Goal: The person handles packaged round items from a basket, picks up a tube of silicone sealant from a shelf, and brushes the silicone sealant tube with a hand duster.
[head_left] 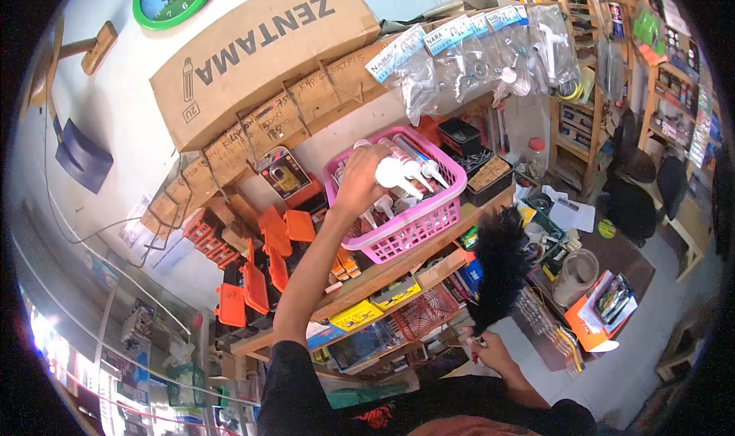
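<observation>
A pink plastic basket [406,233] stands on a wooden shelf [360,289], holding several white tubes with pointed nozzles. My left hand [364,177] reaches into its left side, fingers wrapped round a white tube [392,173] whose nozzle points down to the right. More tubes [432,173] lie beside it in the basket. Lower right, my right hand [490,350] is closed on the red handle of a black feather duster [501,271]. The duster's fluffy head points up, to the right of the basket and in front of the shelf edge.
Orange-lidded boxes [256,287] stand left of the basket, a black tray [459,136] behind it at right. Above hang bagged fittings [459,65] and a large cardboard box [260,61]. A cluttered table [620,264] with a clear jar [576,271] is at right.
</observation>
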{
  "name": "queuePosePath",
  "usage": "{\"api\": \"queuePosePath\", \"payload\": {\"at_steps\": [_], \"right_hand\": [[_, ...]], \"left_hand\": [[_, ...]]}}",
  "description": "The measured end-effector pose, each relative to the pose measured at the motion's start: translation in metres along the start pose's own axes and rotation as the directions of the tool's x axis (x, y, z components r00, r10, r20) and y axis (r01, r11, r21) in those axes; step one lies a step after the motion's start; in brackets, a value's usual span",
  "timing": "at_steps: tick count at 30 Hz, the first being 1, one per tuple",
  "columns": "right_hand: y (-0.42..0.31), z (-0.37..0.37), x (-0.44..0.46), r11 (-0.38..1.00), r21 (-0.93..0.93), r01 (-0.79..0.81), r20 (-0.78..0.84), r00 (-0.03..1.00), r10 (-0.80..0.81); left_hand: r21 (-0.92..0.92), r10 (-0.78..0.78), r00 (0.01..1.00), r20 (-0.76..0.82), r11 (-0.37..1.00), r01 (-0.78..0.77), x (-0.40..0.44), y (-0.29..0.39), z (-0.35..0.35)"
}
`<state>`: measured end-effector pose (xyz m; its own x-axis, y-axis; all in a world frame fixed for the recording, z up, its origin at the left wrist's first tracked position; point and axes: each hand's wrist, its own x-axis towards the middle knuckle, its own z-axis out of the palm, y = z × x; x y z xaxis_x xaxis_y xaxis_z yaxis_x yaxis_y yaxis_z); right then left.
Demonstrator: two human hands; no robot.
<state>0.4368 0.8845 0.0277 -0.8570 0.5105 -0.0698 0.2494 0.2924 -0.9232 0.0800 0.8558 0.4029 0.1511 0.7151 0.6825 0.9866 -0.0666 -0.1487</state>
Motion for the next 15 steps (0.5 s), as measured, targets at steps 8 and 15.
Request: {"api": "queuePosePath", "payload": {"at_steps": [8,15], "right_hand": [[-0.017,0.022,0.007,0.828,0.561,-0.003,-0.064,0.997,0.047],[-0.011,0.024,0.006,0.854,0.501,0.144,-0.314,0.949,0.023]], "left_hand": [[-0.647,-0.48,0.765,-0.429,0.754,0.11,-0.037,0.063,-0.052],[-0.999,-0.618,0.786,0.036,-0.017,0.032,-0.11,0.136,-0.061]]}}
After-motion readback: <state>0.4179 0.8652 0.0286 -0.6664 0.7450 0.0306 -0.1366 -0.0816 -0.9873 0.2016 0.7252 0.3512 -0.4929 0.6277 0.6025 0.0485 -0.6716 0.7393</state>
